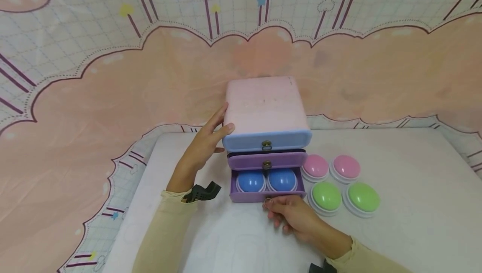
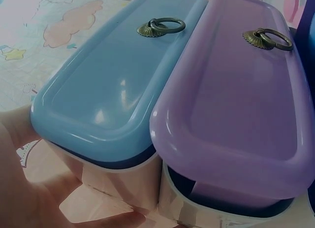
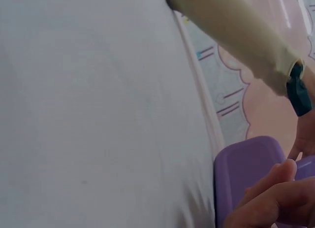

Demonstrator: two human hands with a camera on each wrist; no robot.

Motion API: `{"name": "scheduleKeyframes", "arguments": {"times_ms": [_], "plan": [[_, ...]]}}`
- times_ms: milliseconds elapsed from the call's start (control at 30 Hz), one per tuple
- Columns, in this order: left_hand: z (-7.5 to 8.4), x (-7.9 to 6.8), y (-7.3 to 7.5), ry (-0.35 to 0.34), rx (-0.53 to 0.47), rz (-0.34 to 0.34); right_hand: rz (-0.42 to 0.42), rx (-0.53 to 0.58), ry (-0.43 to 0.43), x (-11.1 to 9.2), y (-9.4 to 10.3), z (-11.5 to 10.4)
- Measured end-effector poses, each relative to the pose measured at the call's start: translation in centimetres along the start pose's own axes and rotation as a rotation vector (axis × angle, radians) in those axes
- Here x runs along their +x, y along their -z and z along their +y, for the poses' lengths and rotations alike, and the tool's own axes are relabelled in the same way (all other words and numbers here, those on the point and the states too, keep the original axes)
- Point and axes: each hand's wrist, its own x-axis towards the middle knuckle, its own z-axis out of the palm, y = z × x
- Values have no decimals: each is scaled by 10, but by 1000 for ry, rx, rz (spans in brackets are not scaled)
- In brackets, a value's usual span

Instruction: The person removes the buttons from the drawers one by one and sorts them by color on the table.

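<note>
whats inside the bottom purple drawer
Two blue domes with pale rims sit side by side in the bottom drawer. Anything farther back is covered by the middle purple drawer.

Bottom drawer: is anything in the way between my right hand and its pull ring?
Nothing visible is: the right hand pinches the pull ring at the front of the bottom drawer. The blue domes sit behind that front wall, and the green domes stand off to the right.
</note>
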Motion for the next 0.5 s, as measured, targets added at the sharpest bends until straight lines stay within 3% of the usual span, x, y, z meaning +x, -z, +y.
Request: {"name": "scheduleKeyframes", "arguments": {"times_ms": [500], "plan": [[-1, 0, 0, -16, -59, -15, -20, -47, 22, -17, -2, 13]]}}
